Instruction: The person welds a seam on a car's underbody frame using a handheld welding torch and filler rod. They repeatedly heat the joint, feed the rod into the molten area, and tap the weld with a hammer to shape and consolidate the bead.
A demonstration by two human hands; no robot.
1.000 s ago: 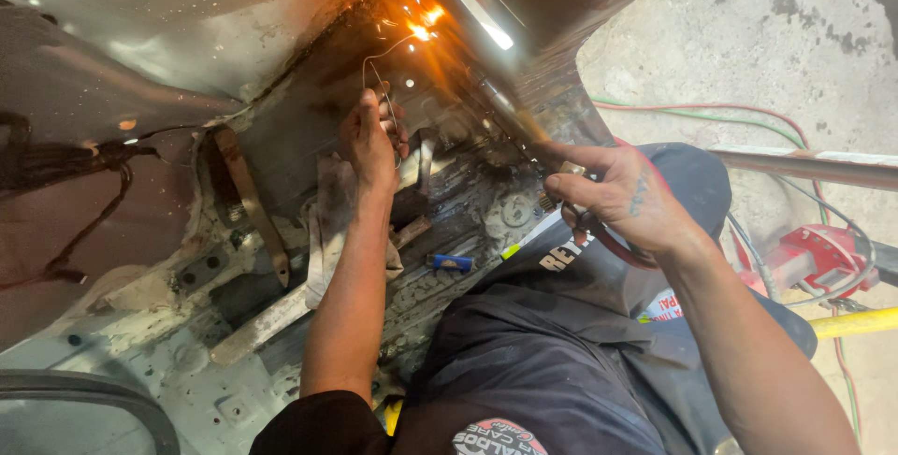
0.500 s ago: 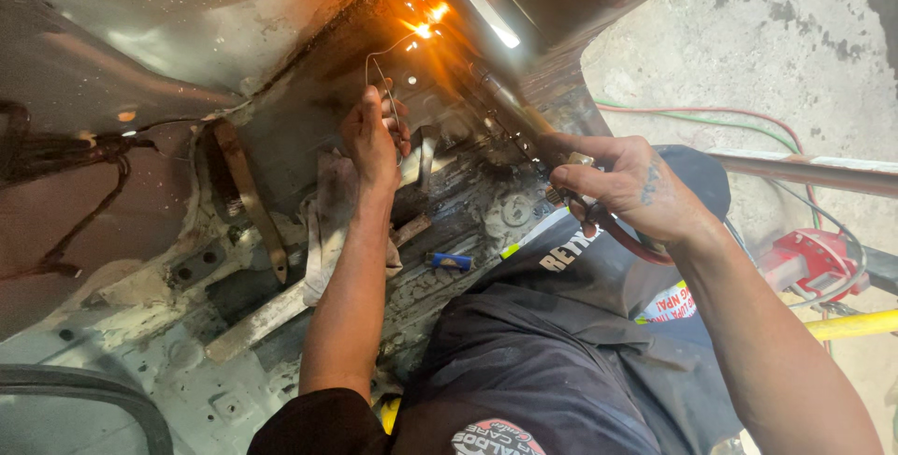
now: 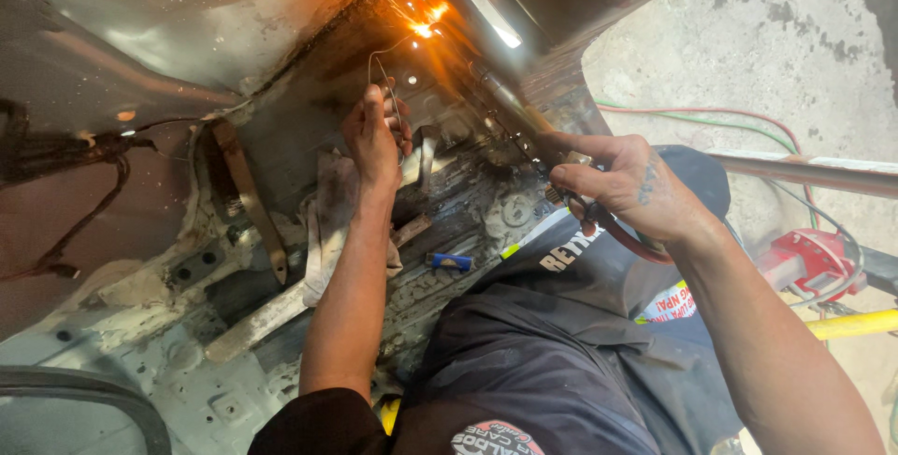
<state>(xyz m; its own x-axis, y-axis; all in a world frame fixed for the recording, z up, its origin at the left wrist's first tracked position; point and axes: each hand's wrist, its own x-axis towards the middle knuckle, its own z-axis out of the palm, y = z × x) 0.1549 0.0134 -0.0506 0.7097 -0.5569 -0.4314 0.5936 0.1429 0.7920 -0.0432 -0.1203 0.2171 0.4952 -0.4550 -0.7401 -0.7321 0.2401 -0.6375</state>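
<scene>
Bare, scorched vehicle floor sheet metal (image 3: 281,62) fills the view, where a thin filler wire (image 3: 379,67) pinched in the left hand (image 3: 374,137) meets a sparking glow (image 3: 426,27) near the panel's upper edge, while the right hand (image 3: 622,184) grasps a torch (image 3: 519,114) with red hose (image 3: 631,240).

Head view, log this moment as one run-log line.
left hand: holds wire | right hand: grips torch | sparks at tip | hoses on floor
</scene>
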